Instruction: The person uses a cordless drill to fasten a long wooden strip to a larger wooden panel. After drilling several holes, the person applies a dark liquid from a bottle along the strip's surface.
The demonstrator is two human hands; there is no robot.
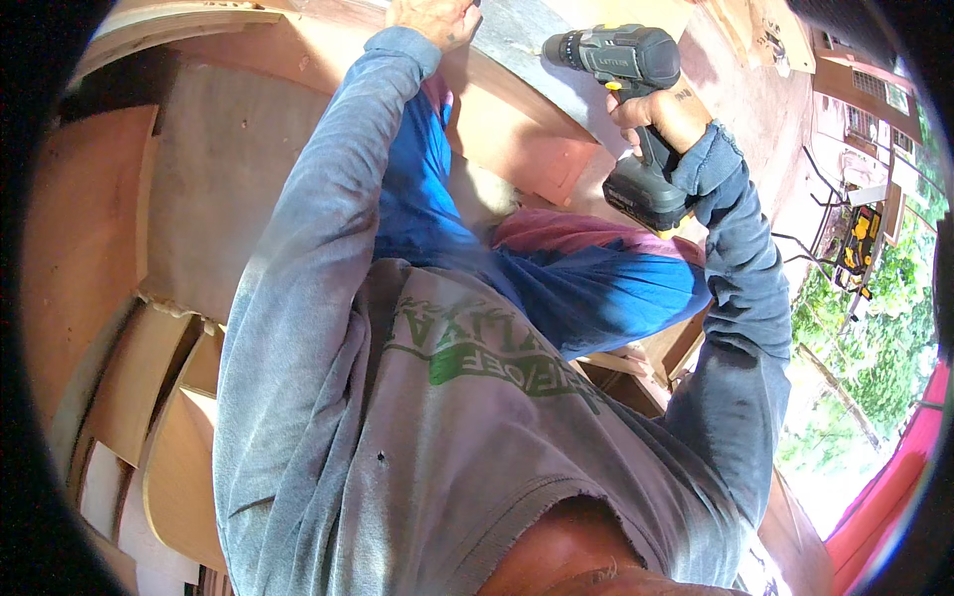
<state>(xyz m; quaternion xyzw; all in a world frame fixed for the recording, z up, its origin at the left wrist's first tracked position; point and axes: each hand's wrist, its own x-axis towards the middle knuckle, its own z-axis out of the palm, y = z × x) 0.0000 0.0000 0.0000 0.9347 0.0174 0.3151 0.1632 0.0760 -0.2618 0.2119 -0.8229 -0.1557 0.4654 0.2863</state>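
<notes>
My right hand (668, 117) is wrapped round the grip of a black and grey cordless drill (636, 58). The drill's chuck points left, over a grey-topped wooden board (527, 45), and its battery hangs low beside my knee. At the top edge my left hand (435, 18) is partly cut off. Its fingers look curled together by the board's edge, with a small dark bit at their tips that I cannot make out. Below the board a wooden side panel (517, 139) runs down to the right, near my bent legs in blue and pink cloth.
Wooden panels (89, 248) and stacked cut pieces (134, 382) stand on the left. More wood pieces (745, 35) lie at the upper right. Farther right are a yellow and black tool (860, 238), greenery and a red cloth-like surface (894, 497).
</notes>
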